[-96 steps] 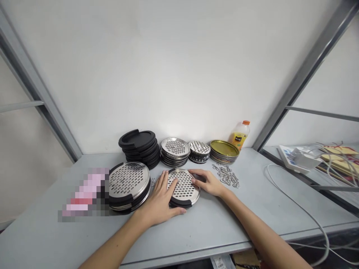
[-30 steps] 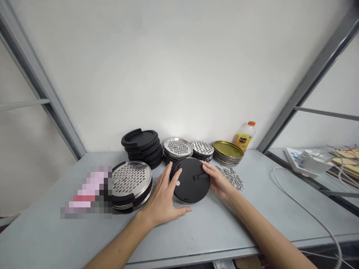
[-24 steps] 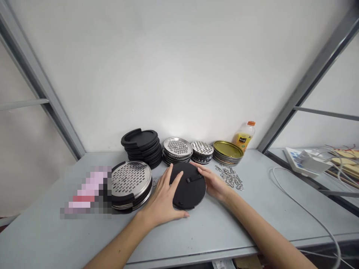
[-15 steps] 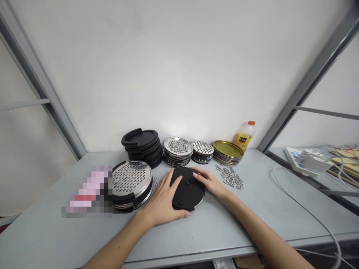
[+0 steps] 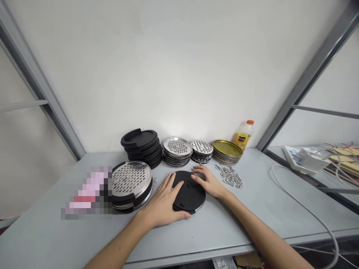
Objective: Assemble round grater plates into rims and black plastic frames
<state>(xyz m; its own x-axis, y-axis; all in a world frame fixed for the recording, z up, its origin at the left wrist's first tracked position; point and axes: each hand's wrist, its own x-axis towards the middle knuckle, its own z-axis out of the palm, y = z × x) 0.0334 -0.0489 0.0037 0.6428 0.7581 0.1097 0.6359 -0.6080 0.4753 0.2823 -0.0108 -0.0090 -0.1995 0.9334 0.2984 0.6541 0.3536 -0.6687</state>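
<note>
A round black grater base (image 5: 189, 198) lies on the table with its flat back up. A sliver of metal rim shows at its lower right, and small raised tabs stand on its face. My left hand (image 5: 165, 200) grips it from the left, fingers over the top and thumb along the near edge. At its upper right edge is my right hand (image 5: 207, 181), open, with fingers apart and holding nothing; whether a fingertip touches the base I cannot tell. To the right lies a pile of metal wire clips (image 5: 230, 175).
Left of my hands stands a stack of assembled graters (image 5: 131, 179). Along the wall are black bases (image 5: 140, 138), grater plates (image 5: 177, 146), smaller spiked plates (image 5: 202, 147), gold-coloured discs (image 5: 227, 148) and a juice bottle (image 5: 244, 135). A white cable (image 5: 303, 205) runs at the right.
My right hand has shifted slightly and its fingers have lifted off the middle of the base toward the far right edge. The left hand stays on the base. The view has tilted a little.
</note>
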